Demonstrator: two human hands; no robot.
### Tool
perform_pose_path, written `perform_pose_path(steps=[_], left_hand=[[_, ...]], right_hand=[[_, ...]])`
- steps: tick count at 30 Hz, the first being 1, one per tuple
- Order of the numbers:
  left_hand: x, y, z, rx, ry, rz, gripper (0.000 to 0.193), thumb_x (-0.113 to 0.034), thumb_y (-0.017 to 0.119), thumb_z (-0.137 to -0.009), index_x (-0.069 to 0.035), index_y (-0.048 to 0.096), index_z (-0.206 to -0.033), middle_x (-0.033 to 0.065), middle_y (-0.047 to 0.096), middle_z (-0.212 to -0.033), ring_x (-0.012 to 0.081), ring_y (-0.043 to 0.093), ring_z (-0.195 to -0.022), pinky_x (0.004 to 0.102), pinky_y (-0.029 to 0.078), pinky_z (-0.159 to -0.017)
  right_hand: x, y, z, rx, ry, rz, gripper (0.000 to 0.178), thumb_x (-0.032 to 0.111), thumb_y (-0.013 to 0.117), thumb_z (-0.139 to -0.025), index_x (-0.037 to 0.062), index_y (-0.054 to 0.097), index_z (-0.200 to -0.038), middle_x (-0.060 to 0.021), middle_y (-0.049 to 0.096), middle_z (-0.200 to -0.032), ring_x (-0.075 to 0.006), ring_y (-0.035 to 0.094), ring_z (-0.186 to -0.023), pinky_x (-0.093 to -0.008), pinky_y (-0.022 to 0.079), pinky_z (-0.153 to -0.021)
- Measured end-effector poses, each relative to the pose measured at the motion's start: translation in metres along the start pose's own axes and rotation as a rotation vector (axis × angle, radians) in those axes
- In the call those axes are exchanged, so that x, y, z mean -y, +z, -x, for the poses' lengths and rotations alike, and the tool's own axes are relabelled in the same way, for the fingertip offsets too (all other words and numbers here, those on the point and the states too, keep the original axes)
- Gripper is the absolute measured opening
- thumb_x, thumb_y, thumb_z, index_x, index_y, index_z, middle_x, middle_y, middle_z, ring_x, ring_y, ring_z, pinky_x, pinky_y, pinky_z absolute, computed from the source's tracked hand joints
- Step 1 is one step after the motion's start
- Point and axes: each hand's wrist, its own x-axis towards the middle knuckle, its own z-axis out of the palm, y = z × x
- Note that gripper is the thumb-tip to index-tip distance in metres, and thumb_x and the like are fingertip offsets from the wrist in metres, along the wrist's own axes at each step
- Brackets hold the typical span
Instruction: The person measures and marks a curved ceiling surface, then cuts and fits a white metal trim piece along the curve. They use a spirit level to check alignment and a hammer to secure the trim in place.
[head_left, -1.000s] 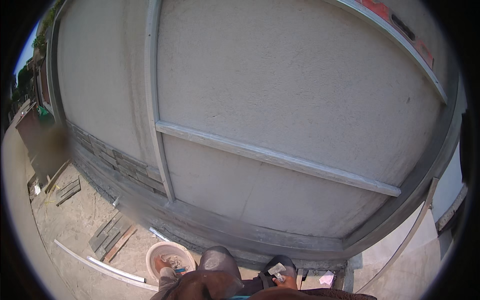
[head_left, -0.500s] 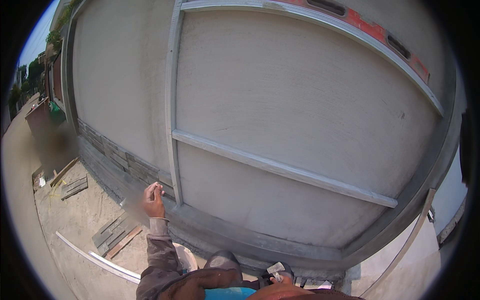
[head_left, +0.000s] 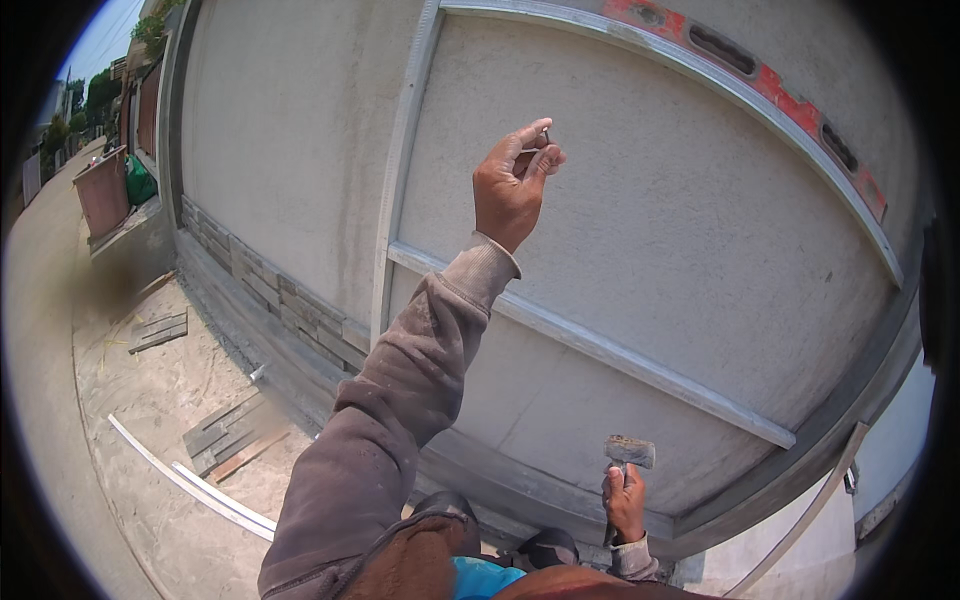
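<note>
My left hand (head_left: pixel 508 200) is raised in front of the grey plastered wall (head_left: pixel 640 190), the arm stretched far up. Its thumb and fingers pinch a small dark nail (head_left: pixel 547 136). Lower and to the right, my right hand (head_left: pixel 625 505) grips a hammer (head_left: pixel 630 453) by its handle, with the worn, dusty head upward. Around the left hand runs a pale metal-looking frame: an upright strip (head_left: pixel 404 140), a lower crossbar (head_left: pixel 600 335) and an upper crossbar (head_left: pixel 690 62). A red spirit level (head_left: pixel 785 97) rests along the upper crossbar.
Dark stone strip cladding (head_left: pixel 270 285) lines the wall's lower left. On the sandy ground lie stone panels (head_left: pixel 225 430) and long white strips (head_left: pixel 185 480). A reddish bin (head_left: pixel 103 195) stands at far left. A thin curved-looking strip (head_left: pixel 810 510) leans at lower right.
My left hand has risen from beside the upright strip's lower end to the upper middle. My right hand has come up from the bottom edge, bringing the hammer into fuller view.
</note>
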Motion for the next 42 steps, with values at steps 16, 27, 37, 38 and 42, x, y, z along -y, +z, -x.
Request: perform_pose_path(steps=[16,27,37,38,42], left_hand=[[0.022,0.103,-0.173,-0.021,0.260,0.054,0.030,-0.022,0.069,-0.093,0.003,0.073,-0.108,0.0121,0.076,-0.091,0.0183,0.071,-0.089,0.0316,0.052,-0.080],[0.048,0.125,-0.189,0.119,0.289,0.071,0.030,-0.028,0.064,-0.096,-0.001,0.073,-0.110,0.0100,0.075,-0.098,0.0135,0.066,-0.093,0.0310,0.050,-0.084],[0.051,0.133,-0.189,0.044,0.329,-0.032,0.027,-0.026,0.063,-0.097,-0.004,0.073,-0.109,0.0132,0.075,-0.100,0.0206,0.069,-0.092,0.0324,0.051,-0.084],[0.051,0.132,-0.187,0.045,0.330,-0.032,0.027,-0.026,0.063,-0.097,-0.005,0.073,-0.109,0.0139,0.074,-0.100,0.0219,0.070,-0.092,0.0329,0.051,-0.084],[0.050,0.135,-0.182,0.044,0.342,0.000,0.025,-0.025,0.062,-0.098,-0.004,0.072,-0.110,0.0147,0.074,-0.102,0.0234,0.070,-0.095,0.0337,0.051,-0.083]], right_hand=[[0.117,0.000,-0.067,-0.167,-0.405,-0.303,0.062,0.045,0.046,-0.105,0.0042,0.030,-0.148,0.0028,0.044,-0.071,-0.0021,0.036,-0.049,-0.0189,0.031,-0.043],[0.208,-0.036,-0.162,-0.392,-0.786,0.354,0.050,0.019,0.049,-0.105,-0.0003,0.032,-0.149,-0.0101,0.064,-0.091,-0.0035,0.046,-0.054,-0.0211,0.042,-0.052],[0.340,-0.020,-0.264,-0.539,-1.277,0.623,0.055,0.017,0.049,-0.103,0.0072,0.031,-0.154,-0.0237,0.064,-0.118,-0.0292,0.068,-0.070,-0.0357,0.054,-0.056],[0.349,-0.016,-0.266,-0.509,-1.238,0.603,0.056,0.012,0.050,-0.101,0.0024,0.031,-0.153,-0.0277,0.060,-0.129,-0.0379,0.072,-0.080,-0.0388,0.057,-0.063],[0.365,-0.005,-0.284,-0.513,-1.240,0.689,0.060,0.007,0.052,-0.099,0.0057,0.030,-0.154,-0.0266,0.064,-0.122,-0.0350,0.072,-0.071,-0.0390,0.057,-0.057]])
